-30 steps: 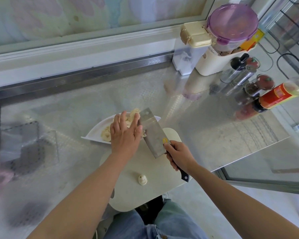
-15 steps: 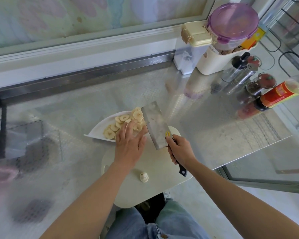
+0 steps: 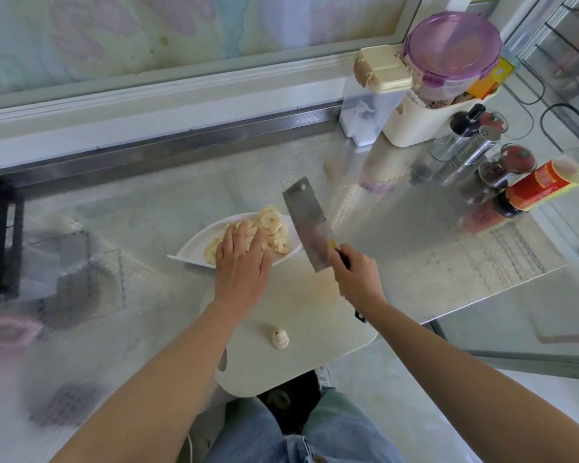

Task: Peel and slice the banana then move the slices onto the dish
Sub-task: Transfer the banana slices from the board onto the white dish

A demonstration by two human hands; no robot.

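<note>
Apparently finishing the transfer, the left hand [image 3: 241,267] lays flat fingers over pale banana slices [image 3: 272,221] on a white oval dish [image 3: 189,252], while the right hand [image 3: 358,280] grips a steel cleaver [image 3: 310,228], due down next.

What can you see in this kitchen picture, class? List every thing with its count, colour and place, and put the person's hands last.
banana slices: many, pale yellow, piled on the dish
dish: one, white, on the counter just beyond the cutting board
cutting board: one, off-white, at the counter's near edge
banana end piece: one, pale, on the cutting board
cleaver: one, steel blade, beside the dish's right end
counter: one, silver steel
purple-lidded tub: one, clear, far right corner
cream-lidded box: one, clear, left of the tub
red-labelled bottle: one, dark, right edge
left hand: fingers flat over the slices
right hand: grips the cleaver's handle
</note>
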